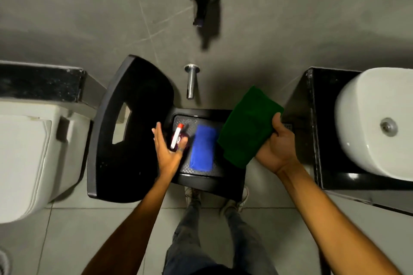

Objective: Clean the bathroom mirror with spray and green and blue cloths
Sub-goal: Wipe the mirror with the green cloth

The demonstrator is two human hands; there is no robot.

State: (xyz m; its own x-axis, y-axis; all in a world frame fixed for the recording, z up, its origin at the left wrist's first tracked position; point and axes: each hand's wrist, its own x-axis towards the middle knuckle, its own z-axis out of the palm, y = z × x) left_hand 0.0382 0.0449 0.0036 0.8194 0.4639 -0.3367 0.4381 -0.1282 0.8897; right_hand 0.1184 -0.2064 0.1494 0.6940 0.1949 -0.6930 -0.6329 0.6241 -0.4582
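A folded green cloth (245, 127) is held in my right hand (278, 145), raised over the right side of a black plastic chair's seat (207, 176). On that seat lies a folded blue cloth (203, 148). To its left stands a spray bottle (177, 137) with a white and red nozzle and a purple body. My left hand (166, 149) reaches around the bottle with fingers spread, the thumb against its right side; no firm grip shows. The mirror is not in view.
The chair's backrest (125, 129) faces left, towards a white toilet (26, 158). A white basin (380, 123) sits on a black counter (324, 140) at the right. A chrome spout (191, 80) sticks out of the grey wall. My feet stand on the tiled floor below the chair.
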